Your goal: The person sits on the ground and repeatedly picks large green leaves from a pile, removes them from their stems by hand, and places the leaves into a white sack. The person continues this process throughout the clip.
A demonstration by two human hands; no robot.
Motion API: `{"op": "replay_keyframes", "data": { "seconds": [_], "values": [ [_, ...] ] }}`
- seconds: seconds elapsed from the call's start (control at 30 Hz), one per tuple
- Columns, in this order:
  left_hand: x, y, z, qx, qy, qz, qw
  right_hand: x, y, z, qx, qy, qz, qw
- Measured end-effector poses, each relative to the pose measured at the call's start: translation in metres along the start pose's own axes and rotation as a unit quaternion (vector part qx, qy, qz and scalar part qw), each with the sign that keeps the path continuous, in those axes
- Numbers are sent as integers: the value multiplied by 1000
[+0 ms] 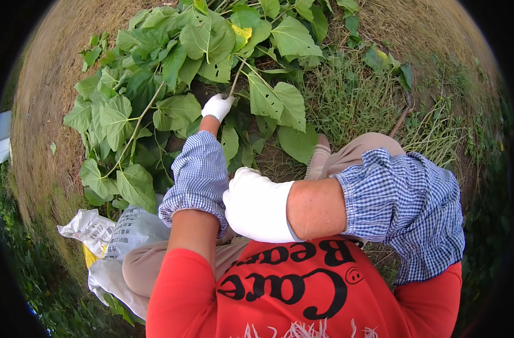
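Note:
My left hand (pixel 218 105), in a white knit glove, grips the thin brown stem of a leafy branch (pixel 237 78). The branch carries broad, toothed green leaves, several pierced by small holes. My right hand (pixel 259 205), also gloved in white, is curled in front of my chest beside the left sleeve cover (pixel 200 169). Its fingers are turned away from view, so I cannot tell whether anything is inside them. A heap of cut leafy branches (pixel 138 84) lies before me, and a bare length of stem (pixel 140 122) shows on its left side.
White plastic sacks (pixel 138 228) bearing print lie by my left leg, partly under the leaves. My bent right knee (pixel 367 148) and a striped shoe or sock (pixel 318 158) border the heap. Grass (pixel 345 97) and a brown stick (pixel 400 120) lie to the right.

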State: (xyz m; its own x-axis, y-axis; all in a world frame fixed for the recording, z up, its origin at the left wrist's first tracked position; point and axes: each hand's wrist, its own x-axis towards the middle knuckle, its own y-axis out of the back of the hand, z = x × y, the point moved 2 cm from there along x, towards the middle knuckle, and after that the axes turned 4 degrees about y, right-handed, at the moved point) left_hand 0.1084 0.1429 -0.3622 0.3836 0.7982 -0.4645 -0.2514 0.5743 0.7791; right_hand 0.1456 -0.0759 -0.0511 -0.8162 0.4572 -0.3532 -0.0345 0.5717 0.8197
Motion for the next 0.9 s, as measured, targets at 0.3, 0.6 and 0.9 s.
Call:
{"op": "replay_keyframes", "data": {
  "seconds": [0.3, 0.6, 0.9],
  "values": [
    [-48, 76, 66, -319, 3, -67, 945, 0, 5, -1, -28, -10, -19, 999],
    [-146, 286, 159, -389, -169, 183, 887, -7, -6, 16, -24, -48, -8, 999],
    [-121, 276, 102, -193, -140, 355, 904, -39, 48, 21, -13, -8, 309, 951]
  ]
}}
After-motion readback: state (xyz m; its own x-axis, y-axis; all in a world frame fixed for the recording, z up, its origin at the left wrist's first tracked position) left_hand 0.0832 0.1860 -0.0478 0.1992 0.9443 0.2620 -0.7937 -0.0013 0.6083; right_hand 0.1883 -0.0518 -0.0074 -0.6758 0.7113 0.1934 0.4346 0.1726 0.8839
